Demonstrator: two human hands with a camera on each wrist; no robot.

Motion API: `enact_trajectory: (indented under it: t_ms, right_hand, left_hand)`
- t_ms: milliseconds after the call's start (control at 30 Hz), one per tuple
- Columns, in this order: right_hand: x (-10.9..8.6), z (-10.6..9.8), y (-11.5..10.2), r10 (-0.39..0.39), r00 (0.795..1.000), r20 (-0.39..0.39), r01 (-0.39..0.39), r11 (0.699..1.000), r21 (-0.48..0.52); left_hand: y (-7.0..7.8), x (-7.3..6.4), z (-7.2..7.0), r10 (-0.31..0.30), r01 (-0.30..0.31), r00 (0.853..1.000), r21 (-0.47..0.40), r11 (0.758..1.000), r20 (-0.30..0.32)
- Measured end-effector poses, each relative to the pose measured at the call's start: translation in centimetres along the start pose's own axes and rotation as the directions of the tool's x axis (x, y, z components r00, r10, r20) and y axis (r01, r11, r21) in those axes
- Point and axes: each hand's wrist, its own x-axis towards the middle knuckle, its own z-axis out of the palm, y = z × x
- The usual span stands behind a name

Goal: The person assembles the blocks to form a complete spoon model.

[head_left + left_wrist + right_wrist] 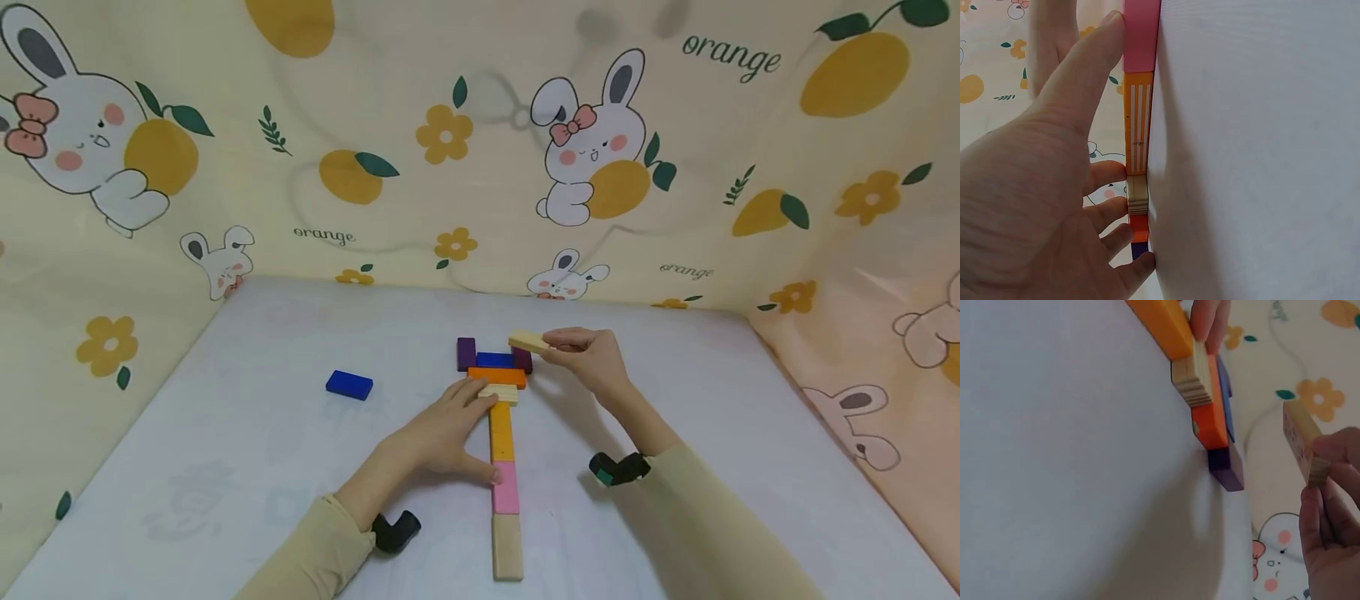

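Observation:
My right hand (592, 362) pinches one end of a plain wooden block (527, 341) between thumb and fingers, above the right purple block (523, 362). The left purple block (466, 354) flanks a blue block (495, 360), behind an orange block (498, 378). Nearer lies a plain block (507, 396) placed crosswise. From it a yellow-orange block (502, 433), a pink block (507, 487) and another plain block (507, 547) run toward me in line. My left hand (442, 433) lies spread along the row's left side, thumb at the pink block, fingertips around the crosswise block.
A loose blue block (349, 385) lies on the white tabletop (285, 467), left of the row. Behind the table hangs a cloth (480, 192) printed with rabbits and oranges. A black wrist device (618, 469) is on the right arm, another (396, 532) on the left.

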Motion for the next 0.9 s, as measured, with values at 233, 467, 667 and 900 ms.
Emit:
enact_trajectory:
  t_ms: [233,467,667,900]
  right_hand:
    - [3.0,2.2,1.2,-0.036,0.997,0.071,0.043,0.993,-0.107]
    - [4.2,3.4,1.9,-0.041,0.990,0.133,0.063,0.984,-0.168]
    - [4.6,3.8,1.8,-0.048,0.983,0.177,0.082,0.979,-0.189]
    - [5.1,4.3,1.6,-0.045,0.975,0.218,0.094,0.971,-0.218]
  left_hand:
    - [0.2,-0.1,-0.1,-0.002,0.002,1.000,-0.007,1.000,-0.002]
    - [0.2,-0.1,-0.1,-0.003,0.003,1.000,0.004,1.000,0.003]
    - [0.2,-0.1,-0.1,-0.010,0.010,1.000,0.007,1.000,0.008]
    - [0.1,0.0,-0.1,-0.009,0.009,1.000,0.007,1.000,0.004]
